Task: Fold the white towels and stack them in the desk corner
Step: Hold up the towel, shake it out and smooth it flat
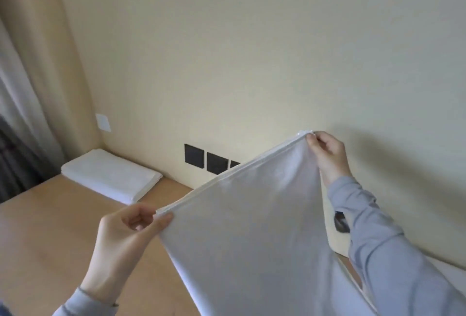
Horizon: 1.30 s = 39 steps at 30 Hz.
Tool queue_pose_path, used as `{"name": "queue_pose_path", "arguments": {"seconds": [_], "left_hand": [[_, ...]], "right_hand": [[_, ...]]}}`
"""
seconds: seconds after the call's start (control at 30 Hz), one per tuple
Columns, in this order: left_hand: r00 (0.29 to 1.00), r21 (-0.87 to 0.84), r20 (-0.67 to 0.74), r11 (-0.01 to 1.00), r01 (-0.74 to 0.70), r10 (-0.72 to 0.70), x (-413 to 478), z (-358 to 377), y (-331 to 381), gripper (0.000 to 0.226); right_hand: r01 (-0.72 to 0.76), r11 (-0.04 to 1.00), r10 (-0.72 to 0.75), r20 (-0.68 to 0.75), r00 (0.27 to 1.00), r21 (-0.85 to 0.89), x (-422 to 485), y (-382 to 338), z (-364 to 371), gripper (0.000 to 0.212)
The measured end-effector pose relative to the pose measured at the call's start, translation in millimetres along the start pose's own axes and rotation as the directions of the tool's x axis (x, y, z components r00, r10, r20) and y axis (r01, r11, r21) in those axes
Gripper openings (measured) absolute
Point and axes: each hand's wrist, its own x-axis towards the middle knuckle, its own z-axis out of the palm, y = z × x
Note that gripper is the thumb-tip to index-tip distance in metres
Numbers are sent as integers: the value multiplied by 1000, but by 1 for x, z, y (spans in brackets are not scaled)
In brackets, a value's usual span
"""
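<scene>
White towel (252, 227) hangs in the air in front of you, stretched by its hemmed top edge between your two hands and falling past the bottom of the view. Your left hand (126, 235) pinches the near corner between thumb and fingers. Your right hand (325, 154) pinches the far, higher corner with curled fingertips, close to the wall (252, 63). The cloth covers the right side of the desk (50, 240), so you cannot tell what lies beneath it, and it hides part of the third of the black wall plates (194, 154). Folded towels (111, 175) lie stacked in the desk's far left corner against the wall, well apart from the one you hold. A white switch plate (103, 122) sits above that stack, and curtains (30, 76) hang at the left. A dark object (340, 222) shows just behind your right sleeve (378, 240), too hidden to name.
</scene>
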Motion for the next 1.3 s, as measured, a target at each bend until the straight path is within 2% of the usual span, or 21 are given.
{"name": "queue_pose_path", "arguments": {"seconds": [0.13, 0.27, 0.4, 0.57, 0.77, 0.9, 0.97, 1.07, 1.17, 1.23, 1.3], "left_hand": [[981, 74, -91, 981, 179, -172, 5, -35, -76, 13], [935, 72, -187, 945, 320, -302, 25, -80, -131, 9], [871, 79, -260, 890, 449, -416, 48, -127, -180, 6], [780, 125, -280, 784, 607, -560, 63, -176, -245, 6], [660, 139, -399, 670, 729, -636, 75, -217, -315, 13], [645, 253, -440, 603, 756, -624, 83, -229, -339, 19], [660, 342, -478, 570, 747, -579, 84, -231, -346, 20], [742, 520, -530, 533, 667, -411, 87, -225, -353, 10], [871, 708, -409, 508, 490, -271, 95, -204, -360, 14], [902, 766, -336, 479, 429, -271, 104, -189, -364, 23], [922, 796, -282, 473, 378, -264, 110, -181, -370, 37]], "right_hand": [[-131, 991, 132, 123, 984, -16, -16, 67, 89, 23], [-191, 980, 200, 214, 956, -63, -18, 101, 185, 16], [-204, 968, 243, 332, 912, -148, -18, 132, 286, 14], [-248, 930, 345, 409, 845, -272, -35, 177, 390, 20], [-203, 895, 393, 491, 778, -396, -55, 224, 478, 23], [-189, 874, 416, 487, 768, -448, -64, 246, 521, 32], [-163, 853, 421, 470, 776, -496, -69, 255, 533, 30], [-27, 774, 398, 452, 798, -633, -76, 264, 543, 22], [188, 637, 302, 466, 832, -748, -85, 263, 541, 35], [259, 663, 197, 498, 845, -702, -96, 252, 533, 36], [437, 714, -8, 618, 786, -547, -124, 236, 522, 33]]}}
